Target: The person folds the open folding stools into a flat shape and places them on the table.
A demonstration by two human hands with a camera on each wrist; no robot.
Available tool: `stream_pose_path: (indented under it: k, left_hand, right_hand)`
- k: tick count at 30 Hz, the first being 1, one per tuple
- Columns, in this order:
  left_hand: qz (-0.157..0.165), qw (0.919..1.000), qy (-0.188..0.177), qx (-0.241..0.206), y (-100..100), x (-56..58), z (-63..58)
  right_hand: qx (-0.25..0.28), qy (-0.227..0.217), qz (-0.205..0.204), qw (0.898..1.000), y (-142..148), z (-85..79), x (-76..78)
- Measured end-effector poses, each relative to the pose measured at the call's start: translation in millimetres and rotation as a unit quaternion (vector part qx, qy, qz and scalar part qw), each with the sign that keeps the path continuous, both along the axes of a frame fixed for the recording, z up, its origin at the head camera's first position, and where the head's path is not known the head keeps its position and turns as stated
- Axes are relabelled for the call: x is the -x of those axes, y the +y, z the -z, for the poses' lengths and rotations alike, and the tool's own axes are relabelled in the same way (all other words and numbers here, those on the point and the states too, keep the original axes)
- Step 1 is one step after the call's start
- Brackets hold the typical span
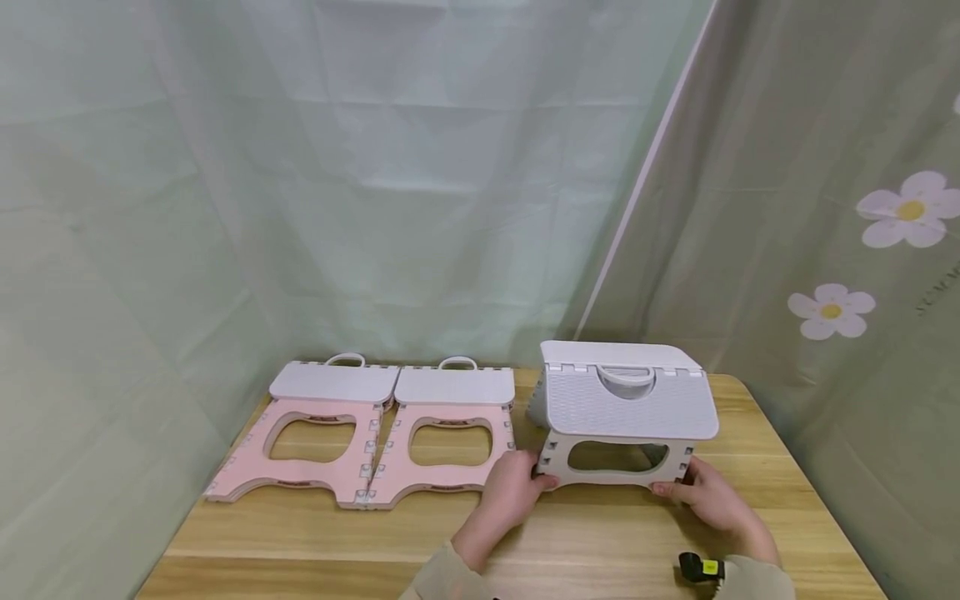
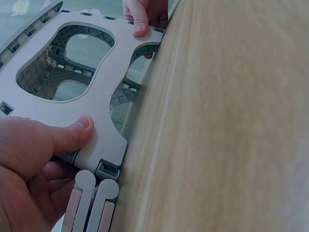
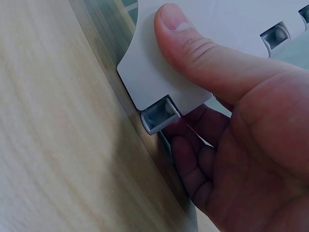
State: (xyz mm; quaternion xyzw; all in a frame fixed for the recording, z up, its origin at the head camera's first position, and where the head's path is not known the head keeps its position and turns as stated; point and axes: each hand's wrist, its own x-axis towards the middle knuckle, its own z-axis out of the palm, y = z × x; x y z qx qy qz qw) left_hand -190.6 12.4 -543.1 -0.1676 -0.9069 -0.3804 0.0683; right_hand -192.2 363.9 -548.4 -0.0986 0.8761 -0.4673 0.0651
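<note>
A white folding stool (image 1: pixel 626 404) stands partly unfolded at the right of the table, its two top panels meeting at a ridge like a roof and its handle facing front. With thumb in front and fingers behind, my left hand (image 1: pixel 512 490) grips the lower left corner of its front leg panel (image 2: pixel 87 110). My right hand (image 1: pixel 716 500) holds the lower right corner the same way, and the thumb (image 3: pixel 193 48) presses on the white panel (image 3: pixel 149 79) in the right wrist view. The rear leg panel is mostly hidden.
Two pink-and-white folding stools lie folded flat side by side, one at far left (image 1: pixel 255 450) and one (image 1: pixel 442 479) close to my left hand. A black strap piece with a yellow label (image 1: pixel 701 568) is by my right sleeve. Curtains (image 1: pixel 450 167) hang behind the wooden table (image 1: pixel 585 542).
</note>
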Motion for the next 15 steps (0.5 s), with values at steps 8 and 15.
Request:
stream_pose_path:
  k: [8, 15]
  left_hand:
    - [-0.003, 1.0, 0.002, 0.004, 0.6, 1.1, 0.8]
    - [-0.005, 1.0, -0.004, 0.0, 0.8, 0.6, 0.3]
  right_hand:
    - [-0.006, -0.01, 0.008, 1.0, 0.6, -0.3, 0.4]
    - [-0.003, -0.013, 0.006, 1.0, 0.3, 0.0, 0.5]
